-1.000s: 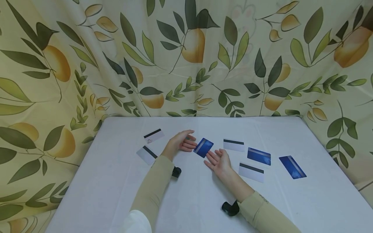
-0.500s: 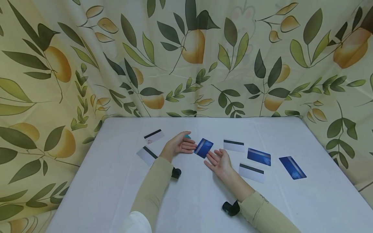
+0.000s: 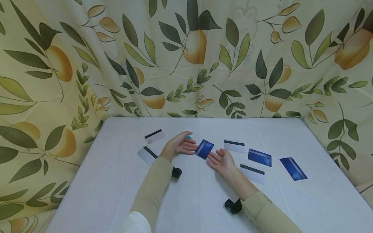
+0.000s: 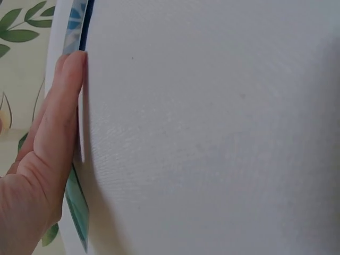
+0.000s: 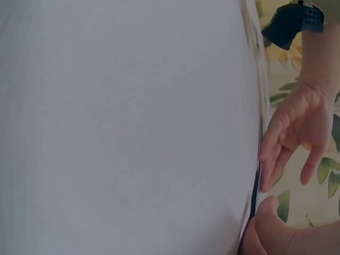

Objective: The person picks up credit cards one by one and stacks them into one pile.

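Note:
A blue card [image 3: 204, 149] with a grey stripe lies slanted on the white table between both hands. The left hand [image 3: 182, 143] rests on its edge at the left of the card, fingers straight and the tips right at the card's left corner. From the other side, the right hand [image 3: 222, 161] lies palm up with relaxed fingers, its fingertips at the lower right edge. Partly hidden behind the left hand is a teal card [image 4: 77, 210], of which only a bit shows in the head view. Past the left fingertips, the left wrist view catches a blue-patterned card edge [image 4: 74, 26].
White cards with dark stripes lie left [image 3: 154, 136] and lower left [image 3: 147, 155], the latter partly under the left sleeve. Right of the hands are two more white cards [image 3: 234, 146] [image 3: 252, 173] and two blue cards [image 3: 260, 157] [image 3: 293, 168]. A patterned curtain [image 3: 186, 64] hangs behind the table.
The left hand's fingers have straightened and drawn closer together, and a bit more of the teal card shows behind them. The right hand and the blue card are nearly still.

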`<control>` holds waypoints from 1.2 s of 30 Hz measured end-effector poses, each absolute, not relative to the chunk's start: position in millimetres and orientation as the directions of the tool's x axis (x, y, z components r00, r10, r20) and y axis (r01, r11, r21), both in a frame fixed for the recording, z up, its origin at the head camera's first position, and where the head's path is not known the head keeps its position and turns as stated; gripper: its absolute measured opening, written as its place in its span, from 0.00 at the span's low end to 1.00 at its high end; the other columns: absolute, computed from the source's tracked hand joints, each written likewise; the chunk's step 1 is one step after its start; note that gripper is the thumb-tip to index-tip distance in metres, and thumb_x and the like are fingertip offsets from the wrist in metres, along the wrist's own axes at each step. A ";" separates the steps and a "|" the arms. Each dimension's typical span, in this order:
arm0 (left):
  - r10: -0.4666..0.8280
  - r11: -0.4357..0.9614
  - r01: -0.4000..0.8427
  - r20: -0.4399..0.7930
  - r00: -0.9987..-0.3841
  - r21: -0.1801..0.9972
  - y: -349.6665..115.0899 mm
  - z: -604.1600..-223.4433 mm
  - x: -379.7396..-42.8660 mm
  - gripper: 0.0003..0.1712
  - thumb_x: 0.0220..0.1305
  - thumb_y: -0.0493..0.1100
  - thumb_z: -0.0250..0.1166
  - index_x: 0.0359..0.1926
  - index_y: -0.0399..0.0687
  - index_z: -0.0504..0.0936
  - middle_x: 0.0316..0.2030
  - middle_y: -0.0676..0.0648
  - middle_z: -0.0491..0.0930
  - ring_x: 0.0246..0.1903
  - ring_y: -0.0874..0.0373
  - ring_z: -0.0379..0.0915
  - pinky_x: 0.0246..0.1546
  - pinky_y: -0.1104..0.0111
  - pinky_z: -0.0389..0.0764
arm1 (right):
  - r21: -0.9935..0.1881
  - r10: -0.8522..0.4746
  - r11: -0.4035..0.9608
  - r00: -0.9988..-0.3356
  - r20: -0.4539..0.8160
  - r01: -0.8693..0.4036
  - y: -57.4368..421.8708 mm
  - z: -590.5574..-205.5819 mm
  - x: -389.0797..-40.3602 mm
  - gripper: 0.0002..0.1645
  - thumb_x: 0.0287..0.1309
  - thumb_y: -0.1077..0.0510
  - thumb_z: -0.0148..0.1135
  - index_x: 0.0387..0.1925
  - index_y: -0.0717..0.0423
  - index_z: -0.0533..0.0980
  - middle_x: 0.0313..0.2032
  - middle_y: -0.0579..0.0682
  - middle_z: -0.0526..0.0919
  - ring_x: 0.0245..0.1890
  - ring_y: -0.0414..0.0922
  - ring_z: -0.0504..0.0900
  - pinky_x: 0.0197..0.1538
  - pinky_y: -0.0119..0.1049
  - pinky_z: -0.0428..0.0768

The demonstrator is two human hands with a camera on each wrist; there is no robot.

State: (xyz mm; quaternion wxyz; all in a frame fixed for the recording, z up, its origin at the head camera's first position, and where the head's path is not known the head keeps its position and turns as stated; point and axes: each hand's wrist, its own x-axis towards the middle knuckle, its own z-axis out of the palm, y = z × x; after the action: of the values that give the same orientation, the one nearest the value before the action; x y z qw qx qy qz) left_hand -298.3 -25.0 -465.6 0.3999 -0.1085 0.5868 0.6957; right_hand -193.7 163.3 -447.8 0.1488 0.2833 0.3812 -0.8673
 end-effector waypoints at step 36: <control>0.406 0.248 -0.666 -0.699 -0.588 0.704 -12.8 -448.2 -289.2 0.28 0.64 0.53 0.53 0.54 0.33 0.72 0.36 0.43 0.73 0.34 0.54 0.69 0.43 0.60 0.78 | -0.551 -0.146 -0.590 -0.749 -0.647 0.590 179.5 -449.1 -202.8 0.29 0.67 0.56 0.38 0.66 0.62 0.52 0.60 0.63 0.59 0.60 0.53 0.63 0.61 0.44 0.67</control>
State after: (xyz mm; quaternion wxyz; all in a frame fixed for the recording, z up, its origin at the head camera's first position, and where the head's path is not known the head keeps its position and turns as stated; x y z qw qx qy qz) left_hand -289.2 -12.8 -448.2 0.4428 -0.0992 0.6540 0.6053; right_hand -202.8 179.5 -449.1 0.2175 0.2798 0.3970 -0.8466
